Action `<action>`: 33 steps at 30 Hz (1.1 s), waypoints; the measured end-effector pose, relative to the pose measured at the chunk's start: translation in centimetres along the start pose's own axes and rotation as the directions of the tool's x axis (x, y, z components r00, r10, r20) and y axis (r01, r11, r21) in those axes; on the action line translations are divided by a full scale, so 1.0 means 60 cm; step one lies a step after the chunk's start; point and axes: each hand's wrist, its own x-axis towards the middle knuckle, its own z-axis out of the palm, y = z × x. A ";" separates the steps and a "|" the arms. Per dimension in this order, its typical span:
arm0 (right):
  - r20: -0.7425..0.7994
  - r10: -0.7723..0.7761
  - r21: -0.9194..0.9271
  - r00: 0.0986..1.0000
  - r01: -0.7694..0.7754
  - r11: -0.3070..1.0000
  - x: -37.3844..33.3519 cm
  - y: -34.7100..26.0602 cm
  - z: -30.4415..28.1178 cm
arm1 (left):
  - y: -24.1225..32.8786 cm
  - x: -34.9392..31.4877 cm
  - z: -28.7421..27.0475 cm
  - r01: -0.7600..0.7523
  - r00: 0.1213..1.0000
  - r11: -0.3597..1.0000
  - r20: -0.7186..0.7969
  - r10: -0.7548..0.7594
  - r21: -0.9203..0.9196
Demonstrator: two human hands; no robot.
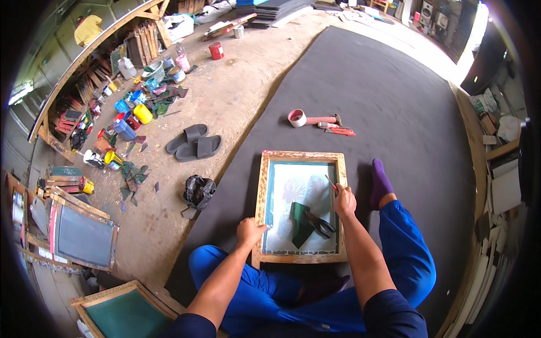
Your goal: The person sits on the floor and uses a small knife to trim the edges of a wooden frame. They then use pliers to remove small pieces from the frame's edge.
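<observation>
A wooden-framed printing screen (pixel 300 156) lies in front of my crossed legs, with pale mesh and a blue-green border. My left hand (pixel 249 232) is closed on the frame's left side, near its lower corner. At the right side, my right hand (pixel 345 201) grips a thin screwdriver (pixel 329 181) with a reddish handle, its shaft pointing up and left over the mesh; most of the handle is hidden in my fingers. On the mesh between my hands rest a dark green piece of material (pixel 301 226) and dark-handled pliers (pixel 320 224), which partly overlap.
Beyond the screen, a tape roll (pixel 297 118), a hammer (pixel 329 119) and red cutters (pixel 340 130) lie on the dark mat (pixel 389 90). Left of the mat are black sandals (pixel 194 142), a black bag (pixel 198 191), several paint containers (pixel 143 114) and a green screen (pixel 127 314).
</observation>
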 end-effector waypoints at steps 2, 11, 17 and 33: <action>0.002 -0.079 0.011 0.997 0.079 0.997 0.040 -0.026 -0.003 | 0.017 -0.026 0.005 0.135 0.991 0.989 0.031 -0.133 -0.059; -0.138 -0.420 0.386 0.897 0.439 0.811 0.172 -0.019 0.045 | 0.041 -0.085 0.019 0.015 0.988 0.970 0.152 0.023 -0.241; -0.014 -0.218 0.182 0.976 0.217 0.959 0.087 0.001 -0.009 | 0.045 -0.010 -0.090 -0.615 0.788 0.736 0.253 0.561 0.282; -0.101 -0.378 0.215 0.920 0.391 0.895 0.156 -0.032 -0.015 | 0.090 -0.052 0.068 -0.743 0.652 0.546 0.236 0.720 0.387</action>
